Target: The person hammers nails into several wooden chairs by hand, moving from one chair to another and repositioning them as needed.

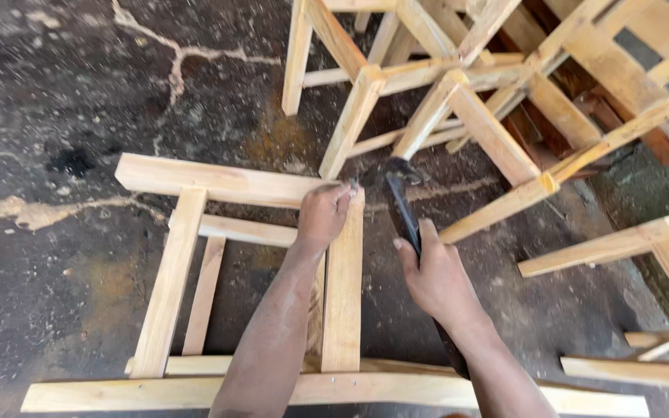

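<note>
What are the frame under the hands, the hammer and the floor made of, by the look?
Frame: pale bare wood, apparently unfinished; grain shows, no paint or sheen. Hammer in the right hand: dark head, likely metal; black handle, material unclear. Floor: probably concrete, dark, stained, cracked, dusted with sawdust. Left hand rests on the frame's corner.

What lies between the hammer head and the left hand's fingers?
Head view: only a narrow strip of dark floor separates the hammer head from the left hand, beside the frame's corner.
</note>
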